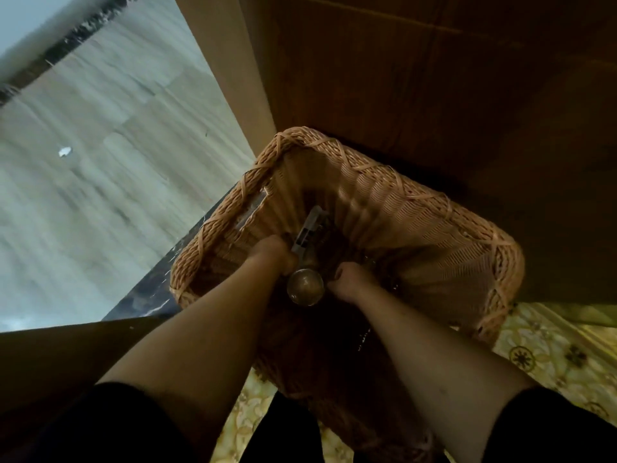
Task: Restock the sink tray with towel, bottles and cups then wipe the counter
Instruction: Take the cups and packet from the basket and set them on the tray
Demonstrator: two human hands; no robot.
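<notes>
Both arms reach down into a deep wicker basket [417, 212] set on a patterned floor [547, 349] against a dark wooden cabinet [434, 78] — I judge the person is digging out supplies for the sink tray, which is nowhere in view. The left hand [273, 255] is clenched around something slim and grey, a flat packet or tube [309, 228] by the look of it, though the dimness keeps me from naming it better. Its long axis runs up and away from that hand, slanting toward the far wall of the basket, free end pointing at the cabinet. Just below that hand, and between the two hands, sits a round glassy thing [305, 287], perhaps a bottle's base or a cup seen end-on; whether the left hand also holds it I cannot tell. The right hand [350, 282] lies beside it, fingers curled downward into the dark bottom of the basket — whether it grips anything I cannot tell. Held low like this, both hands seem to be sorting by feel more than by sight.
</notes>
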